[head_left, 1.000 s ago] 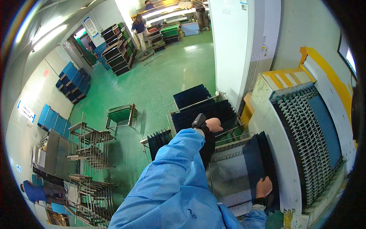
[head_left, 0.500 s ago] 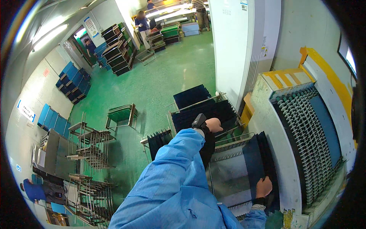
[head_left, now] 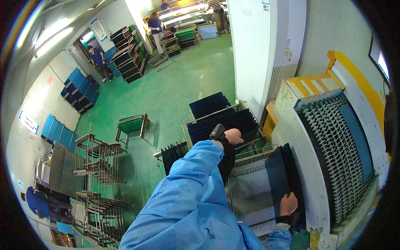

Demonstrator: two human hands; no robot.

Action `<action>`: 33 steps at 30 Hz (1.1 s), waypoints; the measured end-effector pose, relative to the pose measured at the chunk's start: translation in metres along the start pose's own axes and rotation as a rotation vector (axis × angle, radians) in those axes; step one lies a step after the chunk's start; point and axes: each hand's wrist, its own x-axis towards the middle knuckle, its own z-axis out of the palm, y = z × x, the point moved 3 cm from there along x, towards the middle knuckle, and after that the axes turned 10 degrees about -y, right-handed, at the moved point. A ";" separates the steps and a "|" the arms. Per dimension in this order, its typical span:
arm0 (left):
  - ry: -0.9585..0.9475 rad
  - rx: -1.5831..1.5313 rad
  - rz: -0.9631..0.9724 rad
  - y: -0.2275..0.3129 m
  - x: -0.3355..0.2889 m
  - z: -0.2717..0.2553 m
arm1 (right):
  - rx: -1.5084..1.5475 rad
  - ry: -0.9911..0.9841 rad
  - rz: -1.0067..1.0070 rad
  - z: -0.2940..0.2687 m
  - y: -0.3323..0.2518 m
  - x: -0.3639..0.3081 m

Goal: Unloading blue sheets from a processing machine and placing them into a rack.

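My left hand [head_left: 234,136], with a dark watch [head_left: 217,132] on its wrist, is closed above a rack of upright dark panels [head_left: 214,125]. Its fingertips are hidden, so whatever they grip cannot be made out. At the lower right, my right hand [head_left: 288,204] has its fingers closed on the edge of a dark blue panel [head_left: 277,175]. That panel stands at the right end of a slotted metal rack [head_left: 248,187], with more dark panels [head_left: 293,179] beside it. Right of this rack, a roller conveyor [head_left: 329,154] carries a flat blue panel [head_left: 354,135].
A small rack of dark panels [head_left: 171,156] stands left of my arm. Metal racks [head_left: 100,162] crowd the left, and a green-panelled rack [head_left: 133,125] is on the floor. A tall white cabinet [head_left: 258,50] rises ahead. People [head_left: 99,62] are further back and at lower left.
Both my hands keep their places. A person by the far doorway has come further into the room, and the person at the lower left has shifted slightly.
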 end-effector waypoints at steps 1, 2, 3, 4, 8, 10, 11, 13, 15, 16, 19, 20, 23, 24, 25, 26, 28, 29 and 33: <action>-0.006 -0.001 -0.001 0.000 0.001 0.000 | 0.000 0.000 0.001 0.000 0.000 0.000; -0.012 -0.001 -0.002 0.000 0.001 0.000 | 0.003 0.008 -0.006 -0.001 0.000 0.000; -0.013 -0.001 -0.002 -0.001 0.002 0.001 | 0.005 0.015 -0.013 -0.002 -0.001 -0.001; 0.020 0.024 0.011 -0.001 0.001 0.001 | 0.006 0.015 -0.014 -0.004 -0.003 -0.001; 0.042 0.070 0.011 -0.001 0.002 0.000 | 0.035 -0.018 0.015 -0.004 -0.003 0.001; 0.020 0.044 -0.005 0.000 0.002 0.000 | 0.021 -0.020 0.011 -0.003 -0.002 0.001; -0.003 0.018 -0.022 0.000 0.001 0.000 | 0.023 -0.011 0.008 -0.004 -0.003 0.000; -0.007 0.007 -0.023 0.001 0.000 -0.001 | 0.025 -0.001 0.006 -0.005 -0.003 0.000; -0.012 -0.003 -0.022 0.002 -0.001 -0.001 | 0.027 -0.017 0.021 -0.004 -0.003 0.000; -0.008 0.001 -0.014 0.002 -0.001 -0.001 | 0.027 -0.018 0.021 -0.006 -0.004 0.000; 0.001 0.017 -0.003 0.001 -0.001 -0.001 | 0.033 -0.034 0.030 -0.010 -0.007 -0.002; 0.006 0.029 0.000 0.000 -0.001 -0.001 | 0.024 -0.035 0.022 -0.010 -0.007 -0.002; -0.021 0.004 -0.008 0.000 0.000 -0.001 | 0.018 -0.038 0.019 -0.010 -0.007 -0.002; -0.022 0.004 -0.008 0.000 -0.001 -0.001 | 0.020 -0.040 0.025 -0.010 -0.007 -0.002; -0.010 0.003 0.001 0.002 -0.002 -0.001 | 0.020 -0.040 0.026 -0.008 -0.006 -0.001; 0.002 0.001 0.010 0.004 -0.003 -0.002 | 0.015 -0.007 0.018 -0.005 -0.004 -0.001; -0.002 0.000 0.007 0.003 -0.002 -0.002 | 0.010 0.026 0.009 -0.004 -0.003 -0.001; -0.005 -0.001 0.004 0.002 -0.002 -0.001 | 0.002 0.017 0.010 -0.004 -0.004 0.000; -0.012 -0.024 -0.007 0.005 -0.004 -0.001 | -0.011 0.016 -0.002 -0.003 -0.002 0.000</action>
